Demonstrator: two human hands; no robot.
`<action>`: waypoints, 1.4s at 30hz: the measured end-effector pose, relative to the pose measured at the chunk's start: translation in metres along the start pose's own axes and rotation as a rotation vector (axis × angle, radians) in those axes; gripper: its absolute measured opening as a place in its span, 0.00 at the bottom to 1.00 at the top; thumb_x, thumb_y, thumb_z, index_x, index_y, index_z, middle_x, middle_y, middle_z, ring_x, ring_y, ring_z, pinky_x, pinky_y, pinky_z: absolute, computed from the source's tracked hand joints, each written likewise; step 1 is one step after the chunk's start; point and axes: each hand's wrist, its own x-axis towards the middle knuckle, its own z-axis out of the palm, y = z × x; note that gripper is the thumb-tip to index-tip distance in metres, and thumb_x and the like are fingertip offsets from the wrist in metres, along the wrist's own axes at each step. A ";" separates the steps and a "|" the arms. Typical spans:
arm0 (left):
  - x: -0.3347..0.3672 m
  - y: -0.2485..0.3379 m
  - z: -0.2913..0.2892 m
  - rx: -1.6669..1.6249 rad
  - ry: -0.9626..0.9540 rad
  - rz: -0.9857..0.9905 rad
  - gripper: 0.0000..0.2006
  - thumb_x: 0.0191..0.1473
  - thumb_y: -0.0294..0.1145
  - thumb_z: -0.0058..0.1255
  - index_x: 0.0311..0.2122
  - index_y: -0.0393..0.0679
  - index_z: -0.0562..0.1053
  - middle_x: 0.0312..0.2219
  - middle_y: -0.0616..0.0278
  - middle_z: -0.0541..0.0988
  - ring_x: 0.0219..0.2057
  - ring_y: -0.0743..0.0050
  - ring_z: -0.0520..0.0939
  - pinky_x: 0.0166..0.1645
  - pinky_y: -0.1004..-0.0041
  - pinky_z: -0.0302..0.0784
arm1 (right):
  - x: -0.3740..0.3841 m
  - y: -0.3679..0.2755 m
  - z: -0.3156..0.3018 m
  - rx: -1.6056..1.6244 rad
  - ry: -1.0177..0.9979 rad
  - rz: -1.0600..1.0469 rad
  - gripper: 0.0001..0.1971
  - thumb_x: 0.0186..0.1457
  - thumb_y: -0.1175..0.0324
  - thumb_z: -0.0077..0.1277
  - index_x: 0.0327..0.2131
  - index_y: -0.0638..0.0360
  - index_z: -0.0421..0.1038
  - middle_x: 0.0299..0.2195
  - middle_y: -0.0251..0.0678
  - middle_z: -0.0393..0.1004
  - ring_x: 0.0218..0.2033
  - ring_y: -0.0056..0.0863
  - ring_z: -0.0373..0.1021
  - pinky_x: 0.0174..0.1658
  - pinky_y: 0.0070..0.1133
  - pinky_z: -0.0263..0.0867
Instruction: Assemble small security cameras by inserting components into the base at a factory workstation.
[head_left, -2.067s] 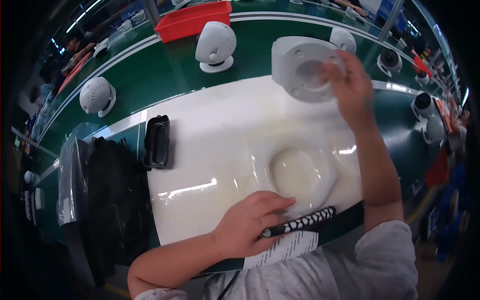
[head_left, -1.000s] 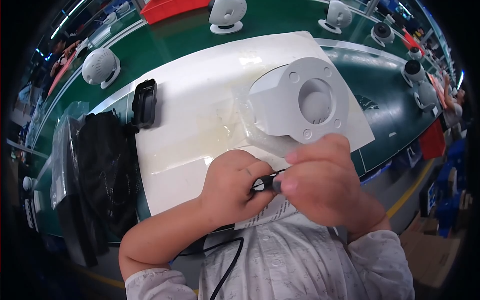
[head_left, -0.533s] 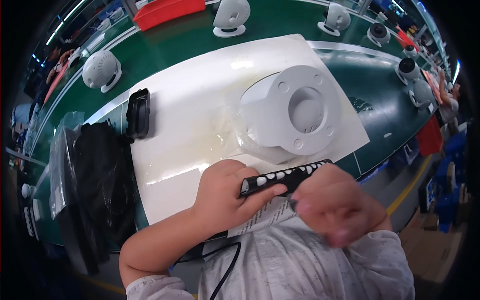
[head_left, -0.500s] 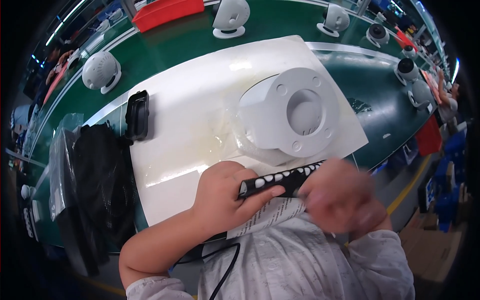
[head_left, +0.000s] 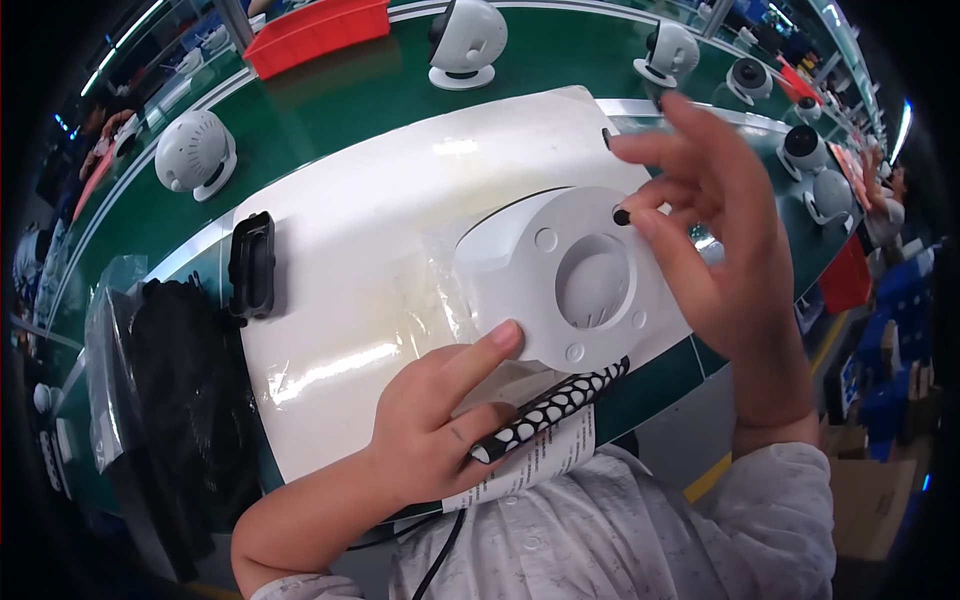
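Dotted strip (head_left: 560, 402) in left fingers (head_left: 486, 348), black tray (head_left: 255, 265) leftward, red bin (head_left: 318, 42) beyond

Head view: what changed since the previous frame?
The right hand left the spotted strip and moved forward to the white base, a black pad at its thumb. The left hand, its index finger at the base, kept the strip; the black tray stayed put.

Two black pads (head_left: 622, 215), one spotted strip (head_left: 555, 405), one tray (head_left: 252, 265) show.
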 end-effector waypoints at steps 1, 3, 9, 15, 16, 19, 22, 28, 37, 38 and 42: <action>0.000 -0.001 -0.004 -0.001 0.005 0.014 0.11 0.31 0.28 0.62 0.23 0.42 0.71 0.52 0.41 0.59 0.37 0.60 0.73 0.30 0.74 0.70 | 0.003 -0.002 0.000 -0.228 -0.046 -0.259 0.25 0.47 0.83 0.44 0.51 0.63 0.54 0.39 0.43 0.69 0.35 0.25 0.68 0.38 0.17 0.64; 0.001 -0.002 -0.014 -0.008 0.007 0.018 0.12 0.30 0.28 0.62 0.23 0.42 0.71 0.51 0.40 0.59 0.36 0.61 0.74 0.30 0.74 0.71 | 0.005 -0.020 0.003 -0.347 -0.201 -0.336 0.14 0.50 0.82 0.41 0.43 0.65 0.62 0.38 0.47 0.70 0.39 0.35 0.70 0.42 0.23 0.66; 0.001 -0.003 -0.034 -0.048 -0.003 -0.009 0.12 0.30 0.28 0.62 0.23 0.40 0.71 0.50 0.39 0.60 0.32 0.61 0.75 0.31 0.73 0.71 | 0.026 -0.034 0.000 -0.441 -0.101 -0.332 0.23 0.47 0.78 0.44 0.49 0.63 0.56 0.40 0.46 0.69 0.39 0.33 0.68 0.44 0.25 0.63; 0.000 0.001 -0.045 -0.059 -0.011 -0.024 0.11 0.31 0.28 0.61 0.23 0.40 0.71 0.50 0.39 0.60 0.31 0.62 0.76 0.30 0.73 0.72 | 0.045 -0.026 0.022 0.100 -0.055 -0.184 0.31 0.43 0.83 0.45 0.53 0.63 0.48 0.27 0.32 0.65 0.40 0.25 0.63 0.48 0.23 0.55; 0.000 0.001 -0.046 -0.060 -0.016 -0.037 0.11 0.31 0.28 0.61 0.23 0.40 0.71 0.50 0.40 0.61 0.30 0.62 0.76 0.29 0.73 0.71 | 0.046 -0.029 0.026 0.150 -0.132 -0.125 0.31 0.43 0.83 0.45 0.52 0.63 0.48 0.26 0.31 0.65 0.40 0.25 0.63 0.47 0.22 0.55; -0.001 0.002 -0.053 -0.067 -0.022 -0.051 0.10 0.31 0.28 0.60 0.23 0.41 0.72 0.51 0.41 0.61 0.30 0.63 0.76 0.29 0.74 0.71 | 0.047 -0.040 0.037 0.219 -0.218 0.003 0.28 0.44 0.82 0.44 0.52 0.63 0.50 0.26 0.31 0.65 0.41 0.24 0.64 0.47 0.20 0.55; -0.003 0.001 -0.059 -0.075 -0.025 -0.051 0.11 0.30 0.28 0.60 0.23 0.41 0.72 0.51 0.42 0.61 0.29 0.63 0.76 0.28 0.74 0.71 | 0.048 -0.047 0.039 0.055 -0.231 -0.032 0.26 0.44 0.81 0.44 0.50 0.63 0.53 0.28 0.32 0.67 0.40 0.25 0.66 0.48 0.21 0.55; -0.009 0.001 -0.068 -0.093 -0.026 -0.073 0.11 0.30 0.27 0.61 0.23 0.40 0.71 0.51 0.42 0.61 0.29 0.64 0.76 0.28 0.74 0.71 | 0.044 -0.078 0.038 -0.488 -0.249 -0.255 0.21 0.42 0.80 0.46 0.45 0.60 0.62 0.35 0.38 0.71 0.41 0.32 0.68 0.53 0.33 0.48; -0.009 0.002 -0.081 -0.136 -0.001 -0.076 0.12 0.31 0.27 0.61 0.23 0.40 0.70 0.50 0.38 0.60 0.29 0.64 0.76 0.28 0.74 0.71 | 0.015 -0.066 0.045 -0.315 -0.051 -0.266 0.08 0.41 0.73 0.52 0.29 0.56 0.67 0.53 0.46 0.56 0.55 0.53 0.49 0.56 0.39 0.42; -0.010 0.002 -0.081 -0.144 0.019 -0.069 0.12 0.31 0.27 0.61 0.23 0.39 0.70 0.51 0.38 0.60 0.29 0.64 0.76 0.29 0.75 0.71 | 0.012 -0.068 0.048 -0.279 -0.114 -0.194 0.06 0.40 0.73 0.52 0.27 0.56 0.68 0.53 0.47 0.56 0.56 0.52 0.49 0.57 0.38 0.42; -0.011 0.002 -0.088 -0.202 0.031 -0.101 0.12 0.34 0.28 0.61 0.22 0.38 0.68 0.51 0.37 0.59 0.30 0.63 0.76 0.29 0.74 0.71 | 0.011 -0.079 0.058 -0.298 -0.184 -0.093 0.03 0.40 0.73 0.51 0.23 0.56 0.69 0.50 0.45 0.60 0.55 0.48 0.51 0.56 0.37 0.42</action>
